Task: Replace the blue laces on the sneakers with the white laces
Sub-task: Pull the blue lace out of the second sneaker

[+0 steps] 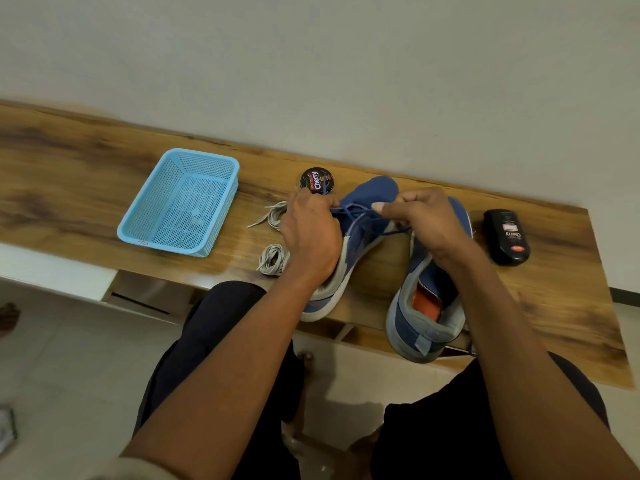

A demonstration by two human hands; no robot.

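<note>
Both hands on left sneaker (363,216) on bench (86,161): left hand (311,233) and right hand (422,220) each pinch blue lace (353,212), likely unthreading; white laces (275,237) coiled just beside for swap.

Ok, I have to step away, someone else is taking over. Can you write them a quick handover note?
Left hand and right hand both pinch the blue lace on the left sneaker, loosening it. The right sneaker lies beside it on the bench. Two white laces lie bundled left of the shoes, untouched. Done: nothing finished. Left: strip both blue laces, thread the white ones.
</note>
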